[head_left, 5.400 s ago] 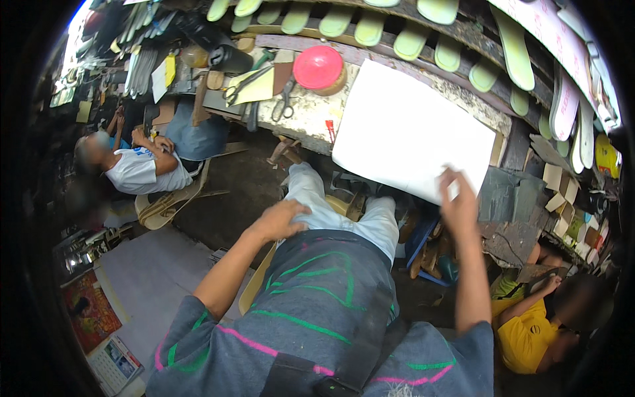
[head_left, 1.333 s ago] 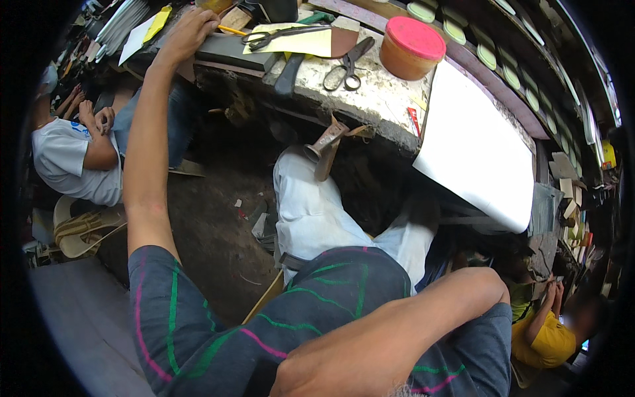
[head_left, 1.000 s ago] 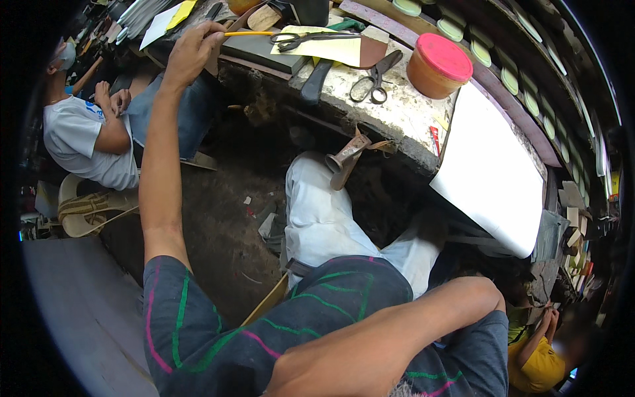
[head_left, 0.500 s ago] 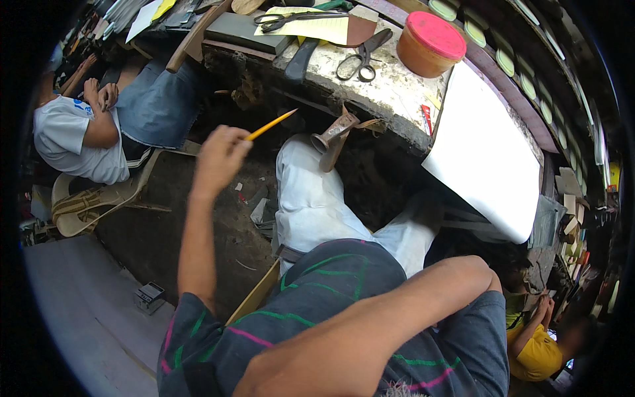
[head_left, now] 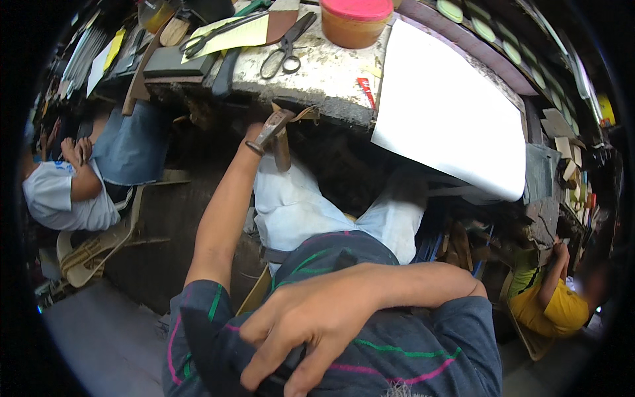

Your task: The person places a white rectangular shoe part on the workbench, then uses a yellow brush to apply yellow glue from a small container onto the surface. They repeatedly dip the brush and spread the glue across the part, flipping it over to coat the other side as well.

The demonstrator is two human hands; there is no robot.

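Yellow pencil gone, left hand (head_left: 254, 135) now under workbench (head_left: 317, 73).

The person wears a dark blue-grey short-sleeved shirt (head_left: 397, 344) crossed by thin green and pink stripes, pale whitish trousers (head_left: 297, 205) with a dark belt at the waist, and nothing on either forearm, the left hand (head_left: 254, 135) or the right hand (head_left: 311, 324).

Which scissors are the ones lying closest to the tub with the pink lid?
Start at the worn grey stone worktop across the top of the picture, and find the round brown tub with the pink lid. Just left of it lie the dark metal scissors, alone on bare stone, while the other pair rests on yellow paper.
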